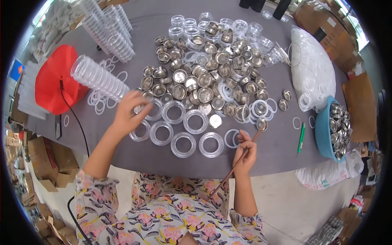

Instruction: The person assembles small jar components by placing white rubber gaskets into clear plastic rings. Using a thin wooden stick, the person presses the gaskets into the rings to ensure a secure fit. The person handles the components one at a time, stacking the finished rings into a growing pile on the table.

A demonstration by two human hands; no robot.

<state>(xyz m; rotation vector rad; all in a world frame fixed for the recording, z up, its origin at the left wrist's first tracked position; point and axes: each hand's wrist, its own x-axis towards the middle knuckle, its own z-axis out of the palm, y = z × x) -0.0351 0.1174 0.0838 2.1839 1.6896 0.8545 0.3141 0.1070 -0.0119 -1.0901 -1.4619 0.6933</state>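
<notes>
My left hand (131, 111) is closed, thumb and fingertips at the left edge of a clear plastic ring (159, 115); a small metal cap (138, 109) shows in the gap between them. More thick clear rings (183, 145) lie flat in two rows to the right. My right hand (245, 155) is closed around a thin brown stick (234, 166). The stick slants up to a round metal cap (262, 124), where its tip appears to touch. Thin white rings (231, 138) lie beside my right fingers. Silver metal caps (205, 94) are heaped beyond both hands.
Stacks of clear cups (100, 77) lean near a red plastic piece (61, 79) at left. A bulging white bag (312, 67), a green pen (301, 138) and a blue basin (322, 130) of metal caps are at right. A black cable (77, 114) crosses the table's left edge.
</notes>
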